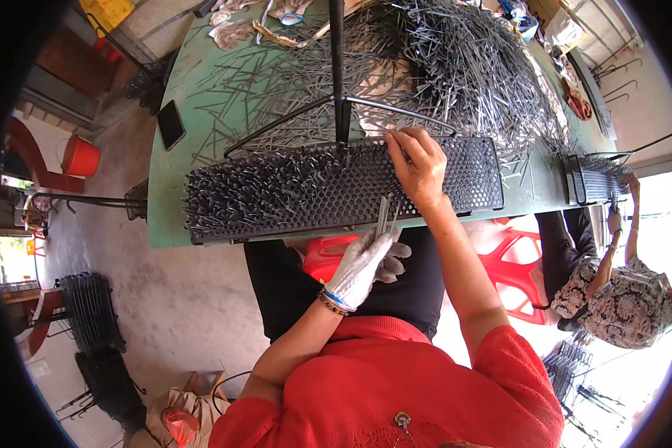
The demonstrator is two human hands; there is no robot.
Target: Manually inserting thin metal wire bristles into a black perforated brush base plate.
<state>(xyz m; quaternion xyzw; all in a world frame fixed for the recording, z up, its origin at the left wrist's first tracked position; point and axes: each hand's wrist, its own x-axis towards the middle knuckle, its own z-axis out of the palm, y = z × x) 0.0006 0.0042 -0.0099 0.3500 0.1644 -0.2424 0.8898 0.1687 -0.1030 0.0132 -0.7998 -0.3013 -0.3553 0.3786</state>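
Observation:
A long black perforated metal panel (467,175) lies along the near edge of the green table. Its left half is densely filled with upright dark strips (257,190), while bare holes show across the right half. My left hand (360,267), in a whitish glove, is closed round a few thin grey strips (383,216) that point up in front of the panel. Bare, my right hand (420,168) rests over the panel just right of the filled part, its fingers bent and drawn together; whatever its fingertips hold is hidden.
A black rod frame (340,67) rises behind the panel. Loose strips (463,75) are heaped across the table, with a phone (171,125) at left and gloves (230,33) at the far left. At right, a co-worker (623,299) handles another panel (597,179). Red stools (511,269) stand below.

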